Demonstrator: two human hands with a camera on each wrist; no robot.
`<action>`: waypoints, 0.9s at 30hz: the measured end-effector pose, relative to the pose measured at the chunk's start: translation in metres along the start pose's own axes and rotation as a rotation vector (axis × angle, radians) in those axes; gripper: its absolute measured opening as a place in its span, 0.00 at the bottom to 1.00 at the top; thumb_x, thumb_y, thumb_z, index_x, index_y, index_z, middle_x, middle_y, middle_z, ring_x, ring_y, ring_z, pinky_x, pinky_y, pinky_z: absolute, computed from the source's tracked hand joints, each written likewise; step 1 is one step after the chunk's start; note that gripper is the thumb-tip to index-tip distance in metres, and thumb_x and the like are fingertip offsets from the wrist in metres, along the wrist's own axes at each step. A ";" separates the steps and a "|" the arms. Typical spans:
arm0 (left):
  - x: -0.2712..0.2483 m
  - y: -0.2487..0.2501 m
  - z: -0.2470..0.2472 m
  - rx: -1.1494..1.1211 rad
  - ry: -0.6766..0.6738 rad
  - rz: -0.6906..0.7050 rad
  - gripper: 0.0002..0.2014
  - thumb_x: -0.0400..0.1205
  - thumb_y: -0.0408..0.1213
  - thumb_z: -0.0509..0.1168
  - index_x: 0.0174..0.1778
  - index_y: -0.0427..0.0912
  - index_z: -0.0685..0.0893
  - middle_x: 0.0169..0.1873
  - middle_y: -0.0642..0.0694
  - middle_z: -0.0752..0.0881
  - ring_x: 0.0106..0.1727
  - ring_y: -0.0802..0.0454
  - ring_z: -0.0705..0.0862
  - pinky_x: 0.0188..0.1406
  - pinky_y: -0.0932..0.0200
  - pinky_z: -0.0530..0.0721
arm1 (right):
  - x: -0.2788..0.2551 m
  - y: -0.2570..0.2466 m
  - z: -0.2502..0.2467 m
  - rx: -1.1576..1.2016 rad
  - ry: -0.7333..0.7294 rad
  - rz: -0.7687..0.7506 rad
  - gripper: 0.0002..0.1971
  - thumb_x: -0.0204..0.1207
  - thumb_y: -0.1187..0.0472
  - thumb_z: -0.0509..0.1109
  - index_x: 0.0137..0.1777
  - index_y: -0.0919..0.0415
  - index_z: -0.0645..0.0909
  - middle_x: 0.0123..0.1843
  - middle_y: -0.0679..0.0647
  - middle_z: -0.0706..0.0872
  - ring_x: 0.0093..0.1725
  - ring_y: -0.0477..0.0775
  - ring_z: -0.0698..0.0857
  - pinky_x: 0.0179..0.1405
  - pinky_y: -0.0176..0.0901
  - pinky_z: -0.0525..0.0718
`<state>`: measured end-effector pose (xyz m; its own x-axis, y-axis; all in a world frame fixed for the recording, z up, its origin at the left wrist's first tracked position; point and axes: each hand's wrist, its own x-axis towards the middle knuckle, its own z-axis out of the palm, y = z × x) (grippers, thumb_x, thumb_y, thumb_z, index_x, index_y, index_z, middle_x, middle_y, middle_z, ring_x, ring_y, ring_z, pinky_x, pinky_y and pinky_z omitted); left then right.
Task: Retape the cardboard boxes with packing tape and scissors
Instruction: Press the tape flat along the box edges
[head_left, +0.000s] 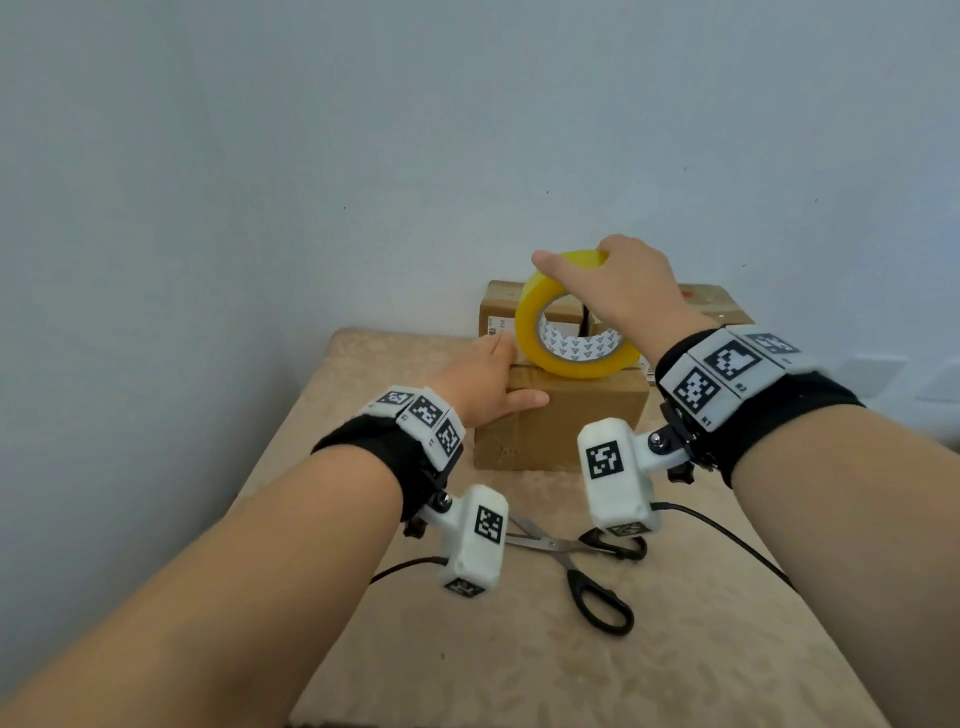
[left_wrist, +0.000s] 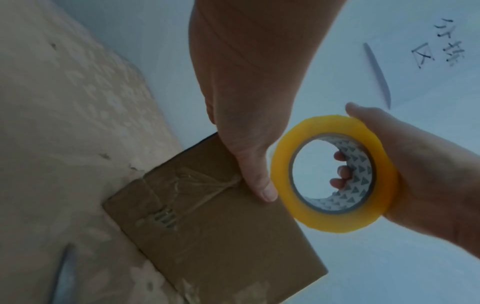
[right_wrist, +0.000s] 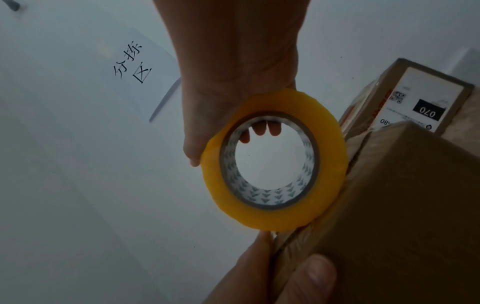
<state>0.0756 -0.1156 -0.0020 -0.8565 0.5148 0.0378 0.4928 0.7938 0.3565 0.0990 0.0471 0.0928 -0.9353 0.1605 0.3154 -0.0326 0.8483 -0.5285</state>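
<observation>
One yellow ring-shaped roll of packing tape (head_left: 563, 332). Three brown cardboard boxes: a front one (head_left: 566, 415), plus two behind (head_left: 501, 306) (head_left: 719, 304). One pair of black-handled steel scissors (head_left: 582, 566). Two hands, left (head_left: 483, 387) and right (head_left: 623, 283). One beige patterned tabletop (head_left: 519, 649).

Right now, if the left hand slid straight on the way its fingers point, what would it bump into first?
Probably the yellow roll of packing tape standing on the front brown cardboard box; the left hand lies just beside it, though depth is uncertain.
</observation>
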 end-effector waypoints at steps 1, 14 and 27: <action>-0.001 0.001 0.000 0.018 0.006 0.011 0.45 0.78 0.62 0.61 0.83 0.40 0.51 0.80 0.40 0.61 0.80 0.44 0.61 0.78 0.45 0.63 | 0.000 -0.001 0.001 -0.006 -0.001 -0.007 0.27 0.73 0.31 0.65 0.38 0.58 0.69 0.34 0.49 0.71 0.42 0.55 0.74 0.33 0.43 0.67; -0.012 0.017 -0.017 0.391 -0.169 -0.029 0.41 0.84 0.61 0.46 0.83 0.36 0.41 0.84 0.40 0.43 0.84 0.48 0.45 0.82 0.48 0.45 | -0.002 0.024 -0.035 -0.326 0.042 -0.090 0.27 0.69 0.29 0.65 0.32 0.56 0.72 0.33 0.51 0.76 0.38 0.55 0.78 0.35 0.46 0.73; -0.013 0.035 -0.008 0.396 -0.141 0.023 0.37 0.87 0.57 0.45 0.83 0.34 0.44 0.83 0.37 0.46 0.84 0.46 0.46 0.83 0.52 0.46 | -0.013 0.038 -0.031 -0.033 0.055 0.020 0.30 0.71 0.29 0.66 0.43 0.60 0.71 0.35 0.49 0.72 0.39 0.52 0.74 0.32 0.44 0.66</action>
<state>0.1031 -0.0969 0.0173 -0.8285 0.5516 -0.0960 0.5564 0.8304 -0.0300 0.1205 0.0928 0.0936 -0.9146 0.2045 0.3487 -0.0016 0.8608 -0.5090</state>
